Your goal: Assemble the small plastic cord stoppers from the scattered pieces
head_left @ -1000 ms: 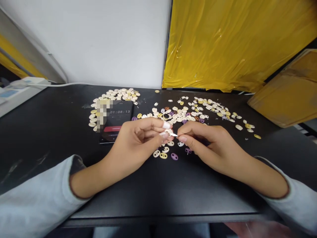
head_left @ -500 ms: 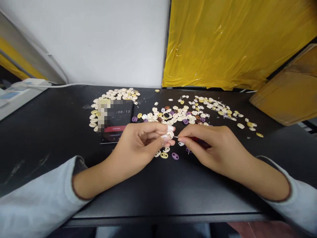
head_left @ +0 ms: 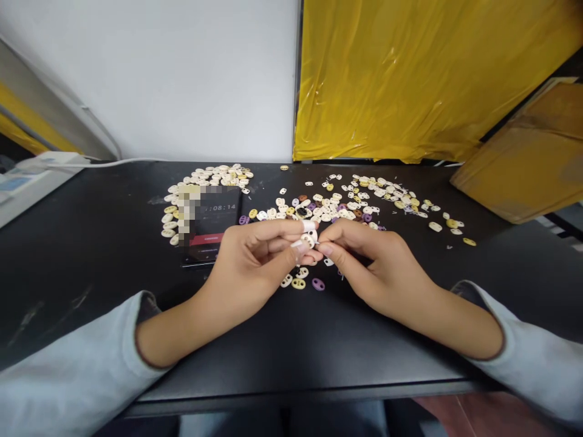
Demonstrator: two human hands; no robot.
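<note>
Between the thumb and fingers of my left hand (head_left: 255, 261) is a small off-white oval button (head_left: 308, 241) with holes. White tape wraps the index fingertip, and the thumb tip also looks covered. Close against the button, my right hand (head_left: 368, 261) pinches a thin pin-like piece (head_left: 317, 243); its other end is hidden by the fingers. Just below the hands lie a yellow button (head_left: 298, 283) and a purple button (head_left: 318, 284). Behind them spreads a mixed pile of buttons (head_left: 325, 209), mostly cream with some purple, yellow and brown.
A phone (head_left: 214, 224) with a running timer leans at the left, with cream buttons (head_left: 218, 176) around it. More buttons and bits (head_left: 396, 194) lie at the back right, near a cardboard box (head_left: 523, 152). A power strip (head_left: 40, 176) stands far left on the black table (head_left: 291, 346).
My right hand has moved left, closer to the button in my left hand. Less of the thin piece shows between them. The whole view has shifted slightly, and the timer has advanced one second.
</note>
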